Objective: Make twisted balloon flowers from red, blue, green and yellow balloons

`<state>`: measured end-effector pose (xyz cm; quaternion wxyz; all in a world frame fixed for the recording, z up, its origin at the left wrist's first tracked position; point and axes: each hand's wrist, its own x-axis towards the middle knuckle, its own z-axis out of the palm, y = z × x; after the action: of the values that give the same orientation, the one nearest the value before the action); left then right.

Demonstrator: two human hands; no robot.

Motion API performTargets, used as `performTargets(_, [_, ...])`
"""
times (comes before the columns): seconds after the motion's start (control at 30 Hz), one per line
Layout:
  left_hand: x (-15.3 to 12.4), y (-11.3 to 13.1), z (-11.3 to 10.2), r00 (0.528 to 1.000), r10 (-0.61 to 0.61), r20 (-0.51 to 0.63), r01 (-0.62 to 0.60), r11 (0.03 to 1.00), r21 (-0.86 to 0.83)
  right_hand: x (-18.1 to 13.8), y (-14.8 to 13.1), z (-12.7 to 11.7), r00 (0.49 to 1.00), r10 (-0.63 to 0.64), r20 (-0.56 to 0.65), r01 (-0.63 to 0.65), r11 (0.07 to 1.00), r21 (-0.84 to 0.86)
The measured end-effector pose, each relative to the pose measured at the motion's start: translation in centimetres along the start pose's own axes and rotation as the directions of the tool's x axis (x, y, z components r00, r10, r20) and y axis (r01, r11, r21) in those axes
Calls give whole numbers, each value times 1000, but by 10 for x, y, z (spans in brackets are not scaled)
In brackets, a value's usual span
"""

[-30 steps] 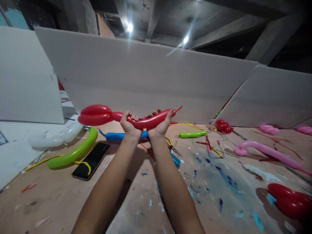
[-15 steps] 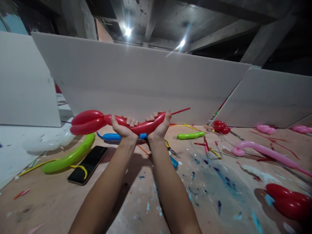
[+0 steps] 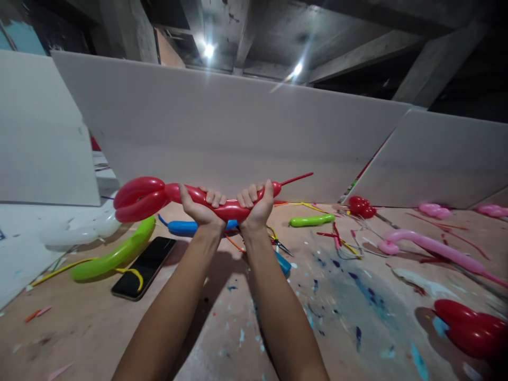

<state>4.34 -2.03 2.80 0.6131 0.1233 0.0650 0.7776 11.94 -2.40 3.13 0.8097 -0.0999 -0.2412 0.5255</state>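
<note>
Red balloon (image 3: 234,211) fills the grip of left hand (image 3: 204,214) and right hand (image 3: 257,212), a blue mark (image 3: 1,234) on the white sheet (image 3: 18,264) illegible.

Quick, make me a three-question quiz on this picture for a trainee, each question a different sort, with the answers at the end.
1. Multiple choice: The left hand and the right hand both grip one long balloon. What colour is it?
A. Green
B. Red
C. Blue

2. True or false: A yellow strip lies over part of the phone.

3. Fill in the blank: The balloon's thin tail sticks out past the ____ hand.

Key: 1. B; 2. True; 3. right
</note>
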Motion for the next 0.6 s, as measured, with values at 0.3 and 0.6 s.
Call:
performTargets(0.3, [-4, 3, 4, 1000, -3, -4, 3, 999, -36, -3, -6, 5, 998, -7, -61, 8, 1000, 11])
performTargets(0.6, [5, 7, 5, 996, 64, -62, -64, 998, -6, -2, 3, 0, 1000, 11, 0, -11, 999, 40])
